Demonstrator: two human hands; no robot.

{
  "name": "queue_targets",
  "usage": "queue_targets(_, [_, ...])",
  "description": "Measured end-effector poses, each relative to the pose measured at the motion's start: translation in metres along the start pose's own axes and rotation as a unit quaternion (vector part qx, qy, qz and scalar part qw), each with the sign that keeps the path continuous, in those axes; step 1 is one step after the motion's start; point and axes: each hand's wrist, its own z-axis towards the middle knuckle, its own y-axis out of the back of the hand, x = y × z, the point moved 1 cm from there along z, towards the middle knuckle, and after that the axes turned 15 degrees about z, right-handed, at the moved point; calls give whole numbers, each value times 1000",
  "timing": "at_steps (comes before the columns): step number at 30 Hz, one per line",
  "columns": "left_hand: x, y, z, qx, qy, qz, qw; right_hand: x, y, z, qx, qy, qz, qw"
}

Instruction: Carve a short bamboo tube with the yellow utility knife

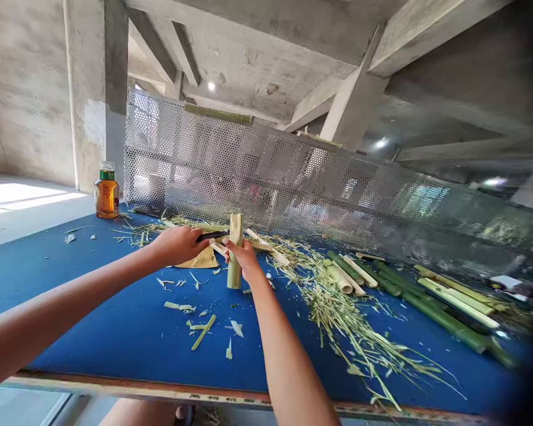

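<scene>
My right hand [245,255] is closed around a short, pale bamboo piece [234,277], held upright above the blue table. The piece's top end looks notched. My left hand [182,242] grips a slim black-handled tool [213,235] that points right, its far end meeting the bamboo piece. Whether that end carries a blade cannot be made out. Behind the hands, a brown cardboard piece [204,259] lies on the table, partly covered by my left hand. Thin bamboo chips [203,332] are scattered below the hands.
A metal mesh screen [231,160] runs along the back of the blue table [115,319]. An amber bottle [107,195] stands at the far left corner. Bamboo shavings [337,313] spread in a heap right of my hands, beside green bamboo lengths [439,310] and split pieces [459,302].
</scene>
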Motion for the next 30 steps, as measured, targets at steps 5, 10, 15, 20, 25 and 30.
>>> queue_targets(5, [-3,-4,-1,-26,50,-63,996,1,-2,1,14,-2,-1,1000])
queue_targets(10, [1,-16,23,-115,46,-306,944,0,-5,-1,39,-13,1,999])
queue_targets(15, [-10,-23,47,-114,-23,-424,898,-4,-6,0,48,-18,17,999])
queue_targets(20, [-14,-26,61,-129,-19,-339,932,-3,-7,0,6,-37,-10,999])
queue_targets(25, [-13,-34,65,-106,-35,-379,919,-4,-9,1,-45,-19,-64,997])
queue_targets(30, [-13,-35,60,-105,-14,-409,906,-7,-10,0,-48,25,-113,992])
